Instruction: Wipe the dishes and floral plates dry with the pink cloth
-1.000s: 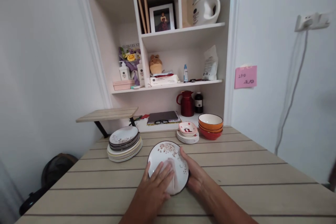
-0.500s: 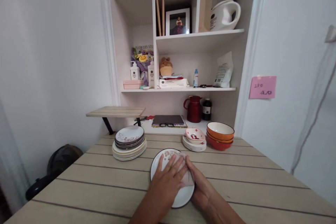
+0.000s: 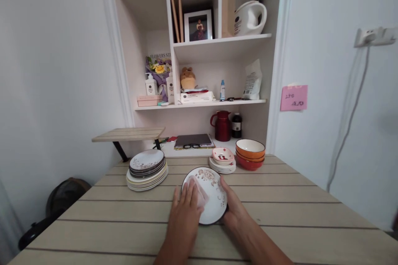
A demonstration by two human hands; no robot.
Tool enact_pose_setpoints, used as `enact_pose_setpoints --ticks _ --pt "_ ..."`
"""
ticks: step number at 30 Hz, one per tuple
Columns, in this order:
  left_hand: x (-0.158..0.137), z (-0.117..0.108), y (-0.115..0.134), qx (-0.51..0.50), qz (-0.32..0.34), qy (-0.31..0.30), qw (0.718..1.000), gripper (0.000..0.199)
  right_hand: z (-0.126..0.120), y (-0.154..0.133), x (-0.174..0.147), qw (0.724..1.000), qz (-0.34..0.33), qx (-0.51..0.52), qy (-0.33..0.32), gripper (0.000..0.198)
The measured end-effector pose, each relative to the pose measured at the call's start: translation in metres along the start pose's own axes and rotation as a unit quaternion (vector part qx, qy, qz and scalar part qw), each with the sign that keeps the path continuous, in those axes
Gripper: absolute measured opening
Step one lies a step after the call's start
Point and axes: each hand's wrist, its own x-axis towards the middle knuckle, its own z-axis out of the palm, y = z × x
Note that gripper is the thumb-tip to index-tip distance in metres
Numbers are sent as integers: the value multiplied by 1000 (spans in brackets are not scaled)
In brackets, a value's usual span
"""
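A white plate (image 3: 214, 203) with a dark rim and brown flower print is held slightly tilted over the wooden table. My right hand (image 3: 234, 209) grips its right edge, thumb on the rim and the other fingers mostly hidden underneath. Against the plate's left side, my left hand (image 3: 185, 207) presses a pale pink cloth (image 3: 201, 193), its fingers lying over the fabric. Part of the cloth is covered by that hand.
A stack of plates (image 3: 146, 170) stands on the left of the table (image 3: 130, 219). Farther back are small dishes (image 3: 223, 161) and orange and red bowls (image 3: 250, 154). Behind them, a laptop (image 3: 193, 140) and red jug (image 3: 222, 126) sit below shelves.
My left hand and the cloth have slid from the plate's right side to its left edge, uncovering more of the flower print. The plate is tilted more, and the camera view has shifted.
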Motion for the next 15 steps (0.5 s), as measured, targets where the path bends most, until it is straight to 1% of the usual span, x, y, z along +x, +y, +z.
enact_pose_setpoints --ticks 4,8,10,12,15 --pt "-14 1 16 -35 -2 -19 999 71 1 -5 -1 999 -5 11 30 60" --pt "-16 -8 28 -94 41 -54 993 67 -3 -5 -3 1000 -11 -1 21 59" --pt "-9 -13 29 -118 56 -51 990 63 -4 -1 -3 1000 -12 -3 16 60" --pt "2 -17 27 -126 67 -36 989 59 -4 3 -3 1000 -5 2 -4 61" --pt "22 -16 20 -100 64 -10 993 54 -1 8 -3 999 10 12 -46 62"
